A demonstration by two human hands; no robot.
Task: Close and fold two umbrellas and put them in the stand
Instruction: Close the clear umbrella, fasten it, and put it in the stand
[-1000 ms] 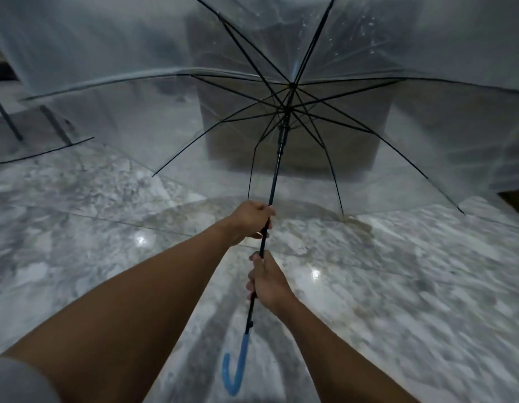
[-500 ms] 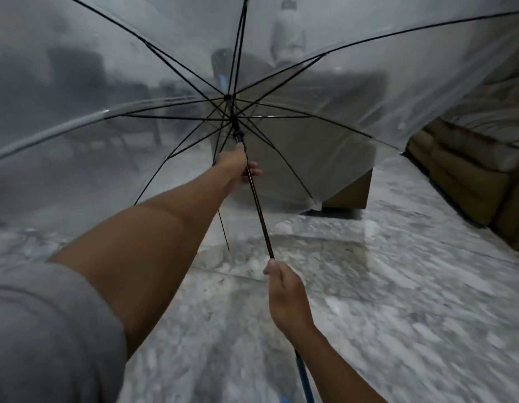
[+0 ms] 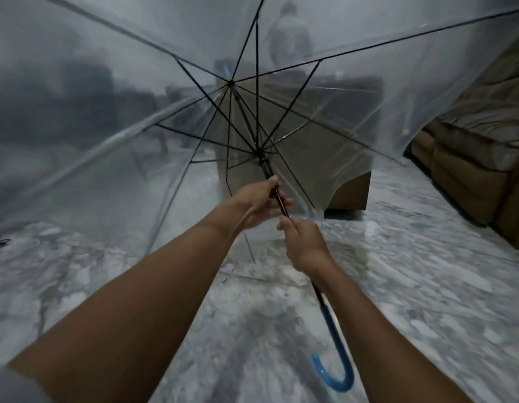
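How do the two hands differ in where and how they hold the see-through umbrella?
The left hand sits higher on the black shaft, just below the runner where the ribs meet; the right hand sits lower, nearer the blue hooked handle. The left hand's fingers show curled round the shaft; the right hand shows mostly its back. Both grip the same shaft, almost touching, under the clear canopy.
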